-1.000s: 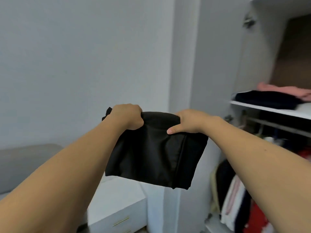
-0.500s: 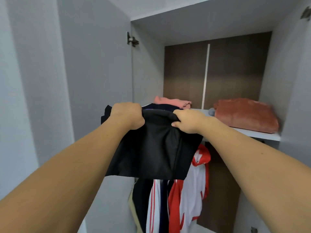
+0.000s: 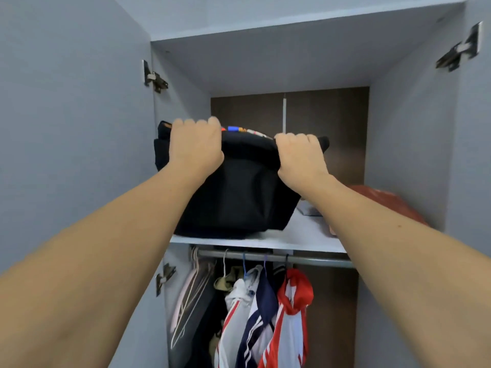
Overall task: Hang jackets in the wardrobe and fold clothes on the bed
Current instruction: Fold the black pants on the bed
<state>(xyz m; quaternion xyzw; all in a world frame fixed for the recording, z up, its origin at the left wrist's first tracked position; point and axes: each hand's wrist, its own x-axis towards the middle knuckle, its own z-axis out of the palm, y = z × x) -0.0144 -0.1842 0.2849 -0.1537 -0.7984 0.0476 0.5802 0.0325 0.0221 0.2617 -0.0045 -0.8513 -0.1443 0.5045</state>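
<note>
Both hands, left hand (image 3: 195, 147) and right hand (image 3: 299, 155), clenched the top edge of a folded black fabric garment (image 3: 239, 197) whose lower end rested on the white wardrobe shelf (image 3: 300, 241). At 6 o'clock below, striped jackets (image 3: 268, 317) hung from the metal rail (image 3: 316, 259).

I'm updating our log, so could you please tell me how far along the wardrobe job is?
Done: jackets already hang on the rail. In hand: the left hand and right hand grip a folded black garment, its lower edge at the upper shelf beside a reddish bundle. Left: setting it down and letting go; the bed is out of view.
</note>
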